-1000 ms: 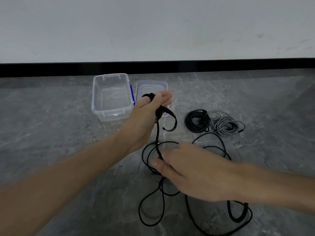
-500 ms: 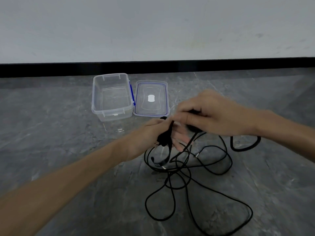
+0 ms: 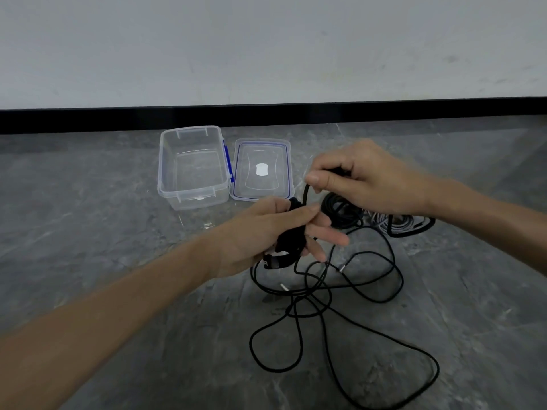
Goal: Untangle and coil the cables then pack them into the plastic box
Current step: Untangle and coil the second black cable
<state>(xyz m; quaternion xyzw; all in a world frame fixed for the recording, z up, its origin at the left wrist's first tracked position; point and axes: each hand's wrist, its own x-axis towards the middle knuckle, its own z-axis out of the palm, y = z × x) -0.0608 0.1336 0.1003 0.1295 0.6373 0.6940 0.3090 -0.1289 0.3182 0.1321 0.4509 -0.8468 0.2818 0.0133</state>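
A long black cable [image 3: 367,294] lies in loose tangled loops on the grey floor. My left hand [image 3: 266,232] grips a small bundle of its wound turns against the palm, fingers partly spread. My right hand [image 3: 364,176] is just above and to the right, pinching a strand of the same cable that arcs down to the bundle. Behind my hands lie a coiled black cable [image 3: 340,211] and a coiled grey cable [image 3: 396,223], both partly hidden. The clear plastic box [image 3: 165,164] stands open and empty at the back left.
The box's clear lid [image 3: 260,190] with blue seal lies flat just right of the box. A black baseboard [image 3: 266,115] and a pale wall run behind. Bare grey floor spreads left of the box and in front at the left.
My right hand has risen from the floor loops to above the left hand, drawing a strand up over it. The left hand has dropped lower and holds more wound cable.
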